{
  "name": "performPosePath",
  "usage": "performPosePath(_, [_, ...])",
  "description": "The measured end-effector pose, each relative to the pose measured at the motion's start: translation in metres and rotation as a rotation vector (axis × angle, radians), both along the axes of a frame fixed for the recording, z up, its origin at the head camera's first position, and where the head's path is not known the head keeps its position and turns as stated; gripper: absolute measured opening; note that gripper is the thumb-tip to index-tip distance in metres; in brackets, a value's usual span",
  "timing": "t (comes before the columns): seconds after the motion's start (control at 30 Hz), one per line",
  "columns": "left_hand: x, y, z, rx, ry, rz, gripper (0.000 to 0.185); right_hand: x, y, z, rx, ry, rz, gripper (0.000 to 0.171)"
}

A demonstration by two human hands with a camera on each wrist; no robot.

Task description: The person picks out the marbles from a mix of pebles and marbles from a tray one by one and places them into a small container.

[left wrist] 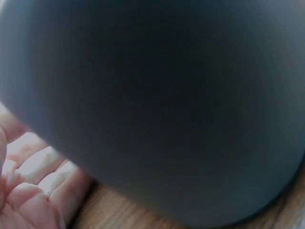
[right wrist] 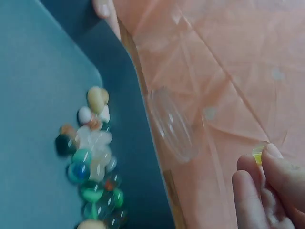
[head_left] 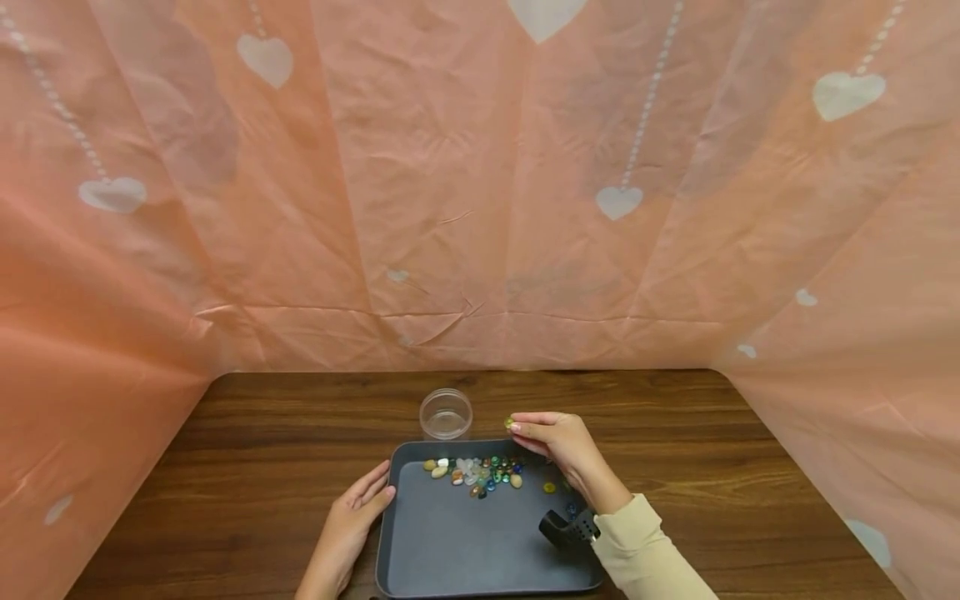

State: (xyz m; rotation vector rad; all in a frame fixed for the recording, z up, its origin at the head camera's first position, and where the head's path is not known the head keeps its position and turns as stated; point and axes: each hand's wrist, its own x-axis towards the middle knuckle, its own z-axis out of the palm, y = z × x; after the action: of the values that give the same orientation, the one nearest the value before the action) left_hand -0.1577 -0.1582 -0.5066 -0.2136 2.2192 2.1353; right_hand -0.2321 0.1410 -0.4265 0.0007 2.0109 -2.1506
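A dark grey rectangular tray [head_left: 465,542] lies on the wooden table, with mixed glass beads and pebbles [head_left: 491,473] gathered along its far side. My left hand [head_left: 352,512] holds the tray's left wall, thumb over the rim and fingers along the outside. The tray's blurred outer side fills most of the left wrist view. Between thumb and fingertips, my right hand [head_left: 562,446] pinches a small yellow-green glass bead [right wrist: 259,156], raised near the tray's far right edge. A round clear plastic jar [head_left: 446,417] stands just behind the tray, its wide mouth uncovered.
A single yellow bead [head_left: 550,487] lies apart on the tray's right side, close to a few blue ones partly behind the black wrist strap [head_left: 570,529]. Peach cloth [head_left: 465,208] with pale hearts hangs around the table's back and sides.
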Motion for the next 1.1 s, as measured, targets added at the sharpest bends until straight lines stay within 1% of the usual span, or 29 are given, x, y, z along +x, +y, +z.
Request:
performPosePath(0.1, [0.000,0.000,0.000,0.001,-0.002,0.000,0.055,-0.007,-0.009,0.005,0.007,-0.006,0.012,0.038])
performPosePath(0.27, [-0.003,0.004,-0.001,0.011,0.002,-0.014,0.055,-0.019,-0.023,0.010,0.049,-0.007,-0.001,0.032])
performPosePath(0.43, [-0.005,0.008,-0.001,0.024,0.007,-0.018,0.055,-0.031,-0.039,0.011,0.095,0.023,-0.028,0.027])
performPosePath(0.57, [-0.005,0.009,-0.001,0.028,0.005,-0.015,0.055,-0.041,-0.051,0.009,0.148,0.057,-0.021,0.024])
performPosePath(0.7, [-0.007,0.009,-0.002,0.028,0.009,-0.015,0.055,-0.051,-0.061,0.009,0.251,0.146,-0.024,0.020])
performPosePath(0.77, [-0.007,0.009,-0.002,0.028,0.011,-0.016,0.055,-0.054,-0.065,0.010,0.344,0.198,-0.025,0.017])
performPosePath(0.93, [-0.008,0.009,-0.003,0.021,0.013,-0.023,0.054,-0.057,-0.075,0.014,0.644,0.355,0.007,0.010])
performPosePath(1.03, [-0.008,0.010,-0.003,0.019,0.015,-0.023,0.055,-0.056,-0.081,0.016,0.753,0.433,0.032,0.008])
performPosePath(1.1, [-0.008,0.010,-0.002,0.019,0.015,-0.023,0.055,-0.056,-0.085,0.016,0.796,0.456,0.043,0.008])
